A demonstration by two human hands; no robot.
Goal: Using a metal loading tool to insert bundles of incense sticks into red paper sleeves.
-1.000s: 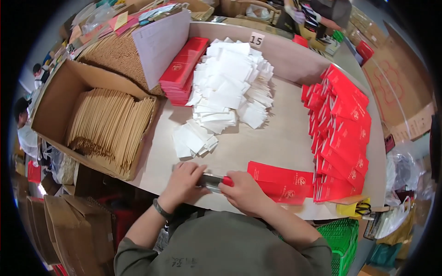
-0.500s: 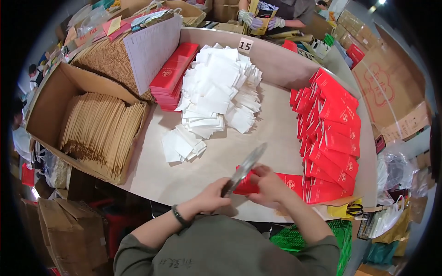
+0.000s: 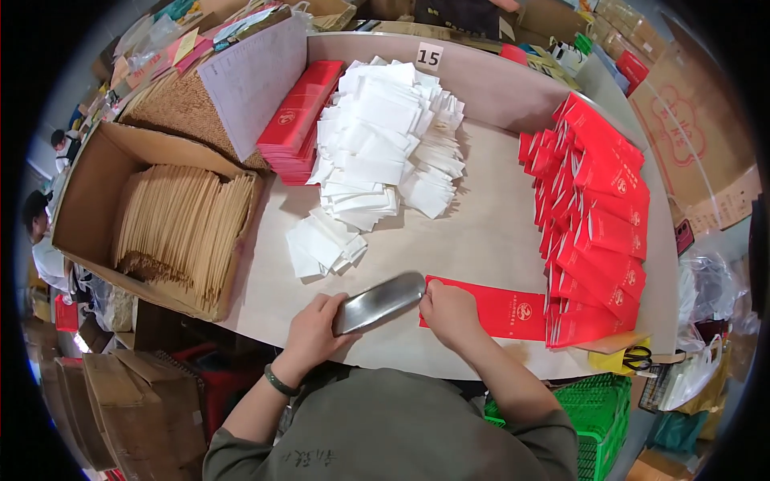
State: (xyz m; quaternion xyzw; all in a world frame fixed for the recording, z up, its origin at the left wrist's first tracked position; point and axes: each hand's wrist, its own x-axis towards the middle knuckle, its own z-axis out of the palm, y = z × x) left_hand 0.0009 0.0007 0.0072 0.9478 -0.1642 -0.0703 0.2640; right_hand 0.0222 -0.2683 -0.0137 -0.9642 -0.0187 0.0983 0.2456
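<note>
Behind the pale tabletop (image 3: 489,224), a raised partition (image 3: 481,88) is curved along the far edge. At the left, an open cardboard box (image 3: 92,168) is set against the tabletop's side and packed with slender, tan sticks (image 3: 180,220) standing in close ranks. Behind it, a dense bundle of brown stick ends (image 3: 180,112), grainy in texture, is partly hidden by a leaning paper sheet (image 3: 253,88). Beside that, glossy red sleeves (image 3: 297,120) are stacked, and flat white paper packets (image 3: 377,136) are heaped loosely, with a smaller cluster spilled toward the front.

Near the rounded front edge, one end of a smooth, trough-like metal piece (image 3: 381,303) is gripped by the left hand (image 3: 317,333), its fingers wrapped around it; the metal is tilted up to the right. Its rounded tip is met in view by the right hand (image 3: 451,313), whose fingers are bent inward; whether anything is pinched cannot be told. Flat red packets (image 3: 501,311) are laid just beside it.

Between the white heap and an overlapping red pile (image 3: 597,224) at the right edge, a broad stretch of smooth surface is left for moving.
</note>
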